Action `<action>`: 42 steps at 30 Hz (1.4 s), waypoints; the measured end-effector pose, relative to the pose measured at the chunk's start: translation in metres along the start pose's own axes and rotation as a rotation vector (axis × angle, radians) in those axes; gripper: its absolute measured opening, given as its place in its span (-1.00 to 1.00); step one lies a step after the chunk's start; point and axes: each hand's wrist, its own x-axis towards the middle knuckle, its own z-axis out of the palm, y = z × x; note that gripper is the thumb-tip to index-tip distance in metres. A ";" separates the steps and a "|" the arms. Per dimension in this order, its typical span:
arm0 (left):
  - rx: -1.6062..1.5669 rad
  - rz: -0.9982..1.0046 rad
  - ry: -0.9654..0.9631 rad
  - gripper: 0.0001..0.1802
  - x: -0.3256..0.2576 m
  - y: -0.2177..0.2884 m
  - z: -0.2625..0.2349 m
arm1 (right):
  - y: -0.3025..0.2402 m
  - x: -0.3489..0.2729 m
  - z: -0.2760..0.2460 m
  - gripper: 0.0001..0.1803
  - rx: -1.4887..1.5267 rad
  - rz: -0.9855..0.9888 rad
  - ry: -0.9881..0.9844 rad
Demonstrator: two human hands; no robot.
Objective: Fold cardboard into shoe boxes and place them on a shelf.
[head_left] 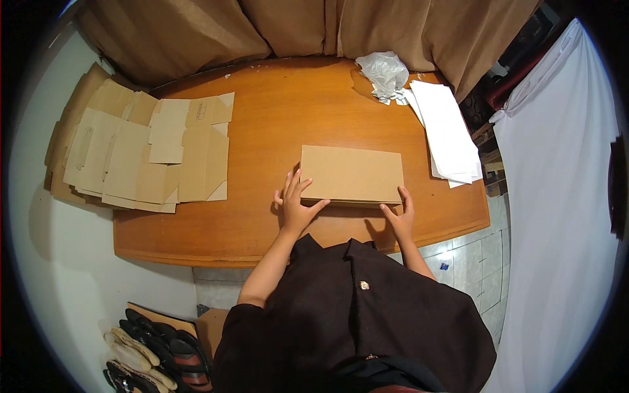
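A closed brown cardboard box [352, 174] rests on the wooden table in front of me, its long side facing me. At its near left corner is my left hand [297, 204], with the thumb along the front edge and the fingers against the left side. My right hand [401, 215] grips the near right corner, its thumb at the front and its fingers on the right side. The box sits between both hands. Its underside is hidden.
Flattened cardboard box blanks [131, 147] lie stacked on the left of the wooden table [262, 124]. At the back right are a crumpled clear plastic bag [384, 71] and white paper sheets [447, 131]. Brown curtains [295, 26] hang behind; shoes [154, 350] stand at lower left.
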 end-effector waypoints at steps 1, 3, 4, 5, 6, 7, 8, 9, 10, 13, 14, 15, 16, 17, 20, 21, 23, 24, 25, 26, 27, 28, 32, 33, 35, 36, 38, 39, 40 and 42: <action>0.020 0.019 -0.021 -0.30 0.000 0.000 -0.002 | 0.000 -0.001 -0.001 -0.32 0.010 -0.006 0.006; 0.054 0.031 -0.048 -0.34 -0.001 0.002 -0.007 | -0.002 -0.002 -0.002 -0.36 0.022 -0.012 0.011; 0.086 0.043 -0.077 -0.38 -0.001 0.003 -0.009 | -0.003 -0.002 -0.002 -0.44 0.015 -0.011 0.027; 0.087 0.044 -0.077 -0.38 -0.001 -0.001 -0.007 | -0.004 -0.001 -0.002 -0.52 0.008 -0.009 0.043; 0.112 0.085 -0.052 -0.46 -0.001 -0.006 -0.005 | -0.007 -0.002 -0.001 -0.52 0.010 -0.010 0.042; 0.136 0.127 -0.026 -0.55 0.000 -0.011 -0.004 | -0.010 -0.002 0.001 -0.65 0.056 0.007 0.074; 0.138 0.128 -0.024 -0.55 0.000 -0.018 -0.005 | -0.012 -0.002 0.002 -0.76 0.102 0.025 0.105; 0.199 0.174 -0.009 -0.62 0.003 -0.021 -0.009 | -0.012 -0.001 0.001 -0.76 0.103 0.022 0.106; 0.260 0.220 0.007 -0.69 0.006 -0.024 -0.011 | -0.012 -0.002 0.000 -0.84 0.059 0.033 0.046; 0.257 0.149 0.139 -0.82 0.014 -0.024 -0.015 | -0.025 -0.004 0.008 -0.89 -0.032 -0.011 -0.083; 0.232 0.071 0.187 -0.86 0.016 -0.023 -0.017 | -0.031 -0.005 0.013 -0.88 -0.085 -0.063 -0.152; 0.244 0.076 0.233 -0.87 0.017 -0.016 -0.021 | -0.036 -0.005 0.016 -0.90 -0.147 -0.167 -0.196; 0.249 0.078 0.243 -0.87 0.016 -0.014 -0.020 | -0.041 -0.002 0.019 -0.90 -0.141 -0.176 -0.197; 0.158 0.086 0.267 -0.83 0.013 -0.014 -0.017 | -0.047 0.001 0.022 -0.90 -0.153 -0.180 -0.129; 0.124 0.168 0.285 -0.72 -0.004 -0.002 -0.016 | -0.051 0.013 0.021 -0.88 -0.161 -0.193 -0.026; 0.088 0.226 0.249 -0.71 -0.008 0.004 -0.014 | -0.048 0.020 0.021 -0.81 -0.130 -0.155 -0.006; 0.052 0.288 0.223 -0.69 -0.018 0.012 -0.010 | -0.040 0.031 0.022 -0.72 -0.098 -0.128 0.014; 0.033 0.289 0.176 -0.61 -0.022 0.014 -0.008 | -0.035 0.032 0.024 -0.63 -0.058 -0.070 -0.006; 0.014 0.290 0.127 -0.53 -0.028 0.016 -0.007 | -0.028 0.032 0.024 -0.54 -0.020 -0.011 -0.025; 0.014 0.293 0.140 -0.53 -0.033 0.016 -0.003 | -0.020 0.030 0.023 -0.54 -0.018 -0.024 -0.026; -0.060 0.191 0.157 -0.47 -0.037 0.014 0.001 | -0.010 0.028 0.021 -0.52 0.036 0.011 -0.094; -0.135 0.089 0.170 -0.41 -0.038 0.014 0.002 | -0.007 0.025 0.019 -0.49 0.090 0.048 -0.161; -0.263 -0.185 0.063 -0.33 -0.048 0.004 -0.006 | -0.009 0.004 0.008 -0.55 0.145 0.093 -0.200; -0.306 -0.238 -0.016 -0.30 -0.047 0.013 -0.014 | -0.005 -0.001 0.003 -0.60 0.232 0.191 -0.216; -0.372 -0.253 -0.003 -0.29 -0.058 0.002 -0.007 | 0.000 -0.013 0.001 -0.65 0.324 0.273 -0.257; -0.440 -0.268 -0.015 -0.28 -0.060 0.005 -0.006 | 0.002 -0.020 -0.001 -0.69 0.379 0.372 -0.314; -0.494 -0.324 -0.078 -0.26 -0.063 0.007 -0.006 | 0.008 -0.026 -0.002 -0.72 0.432 0.466 -0.372; -0.526 -0.314 -0.079 -0.27 -0.068 0.006 -0.007 | 0.000 -0.036 0.002 -0.73 0.373 0.408 -0.401; -0.558 -0.305 -0.084 -0.28 -0.073 0.008 -0.009 | -0.006 -0.046 0.004 -0.73 0.312 0.352 -0.428; -0.559 -0.337 -0.094 -0.29 -0.084 0.008 -0.009 | -0.016 -0.063 0.004 -0.72 0.302 0.370 -0.458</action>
